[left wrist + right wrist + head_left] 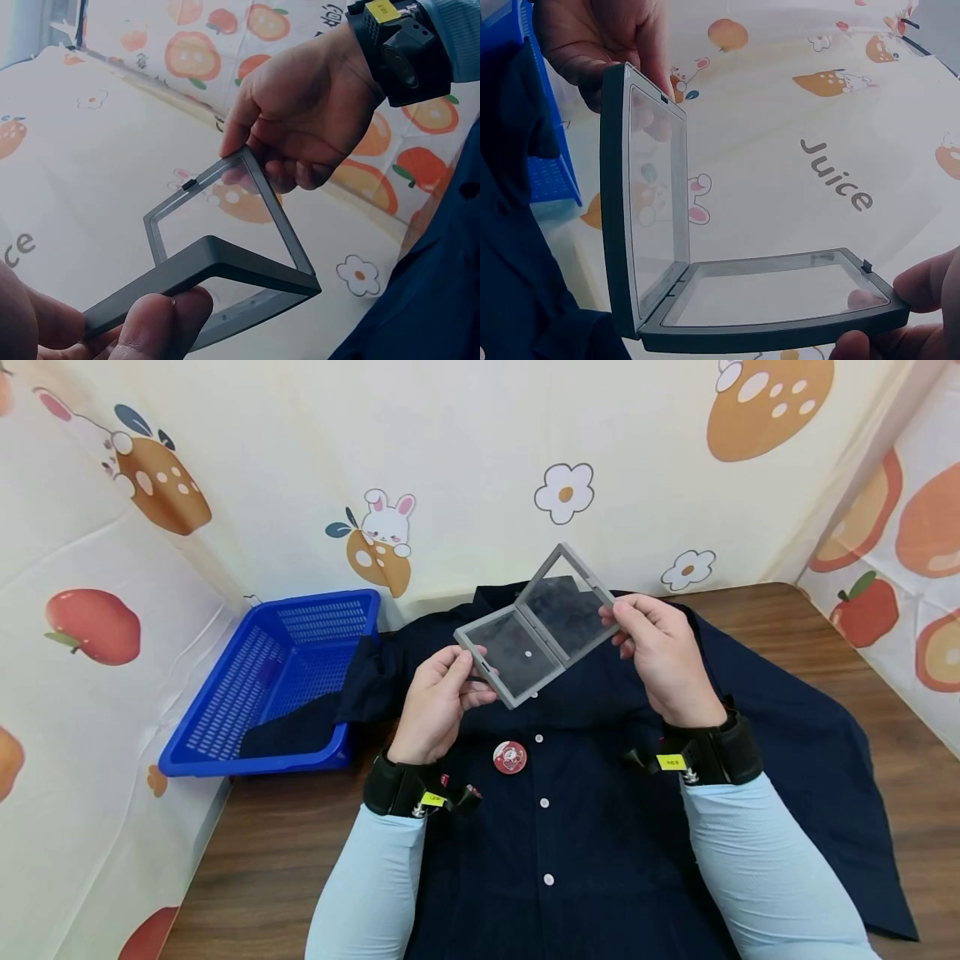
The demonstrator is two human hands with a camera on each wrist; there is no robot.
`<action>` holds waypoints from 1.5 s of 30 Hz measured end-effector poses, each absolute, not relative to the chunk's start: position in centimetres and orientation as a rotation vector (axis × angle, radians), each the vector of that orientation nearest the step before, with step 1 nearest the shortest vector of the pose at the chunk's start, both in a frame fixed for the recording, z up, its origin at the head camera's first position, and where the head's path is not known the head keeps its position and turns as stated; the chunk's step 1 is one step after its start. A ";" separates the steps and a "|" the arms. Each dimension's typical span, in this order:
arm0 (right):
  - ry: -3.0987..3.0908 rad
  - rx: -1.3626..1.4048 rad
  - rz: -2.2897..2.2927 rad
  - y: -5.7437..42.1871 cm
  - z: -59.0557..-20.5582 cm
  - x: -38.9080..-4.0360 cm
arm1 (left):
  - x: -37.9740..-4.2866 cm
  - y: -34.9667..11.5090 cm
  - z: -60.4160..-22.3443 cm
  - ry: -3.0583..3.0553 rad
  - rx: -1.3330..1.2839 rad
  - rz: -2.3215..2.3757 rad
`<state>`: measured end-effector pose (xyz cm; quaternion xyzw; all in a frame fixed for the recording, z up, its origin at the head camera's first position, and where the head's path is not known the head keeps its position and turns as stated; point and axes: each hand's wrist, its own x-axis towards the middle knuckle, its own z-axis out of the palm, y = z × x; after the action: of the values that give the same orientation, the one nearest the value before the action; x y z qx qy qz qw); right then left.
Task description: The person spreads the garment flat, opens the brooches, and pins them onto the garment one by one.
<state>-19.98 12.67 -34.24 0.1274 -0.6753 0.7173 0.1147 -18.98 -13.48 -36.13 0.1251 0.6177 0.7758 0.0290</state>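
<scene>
Above the shirt, both hands hold a hinged grey case with clear film windows, opened out like a book. My left hand pinches its lower left panel between thumb and fingers. On the far side, my right hand pinches the outer edge of the other panel. A small catch shows on one frame edge in the left wrist view. Beneath the case lies a dark navy buttoned shirt. A round red badge is on its front, left of the button line.
A blue plastic basket stands at the left, with one dark sleeve draped into it. The wooden table meets a patterned cloth backdrop behind and at both sides.
</scene>
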 end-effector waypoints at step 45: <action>-2.222 0.778 1.328 10.2 -34.9 -19.0 | -18.1 -12.5 -36.2 2.055 0.544 2.210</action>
<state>-18.95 10.23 -34.91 0.2810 -0.8025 0.4794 0.2174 -18.12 -12.49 -36.23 0.1771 0.6698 0.7201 0.0376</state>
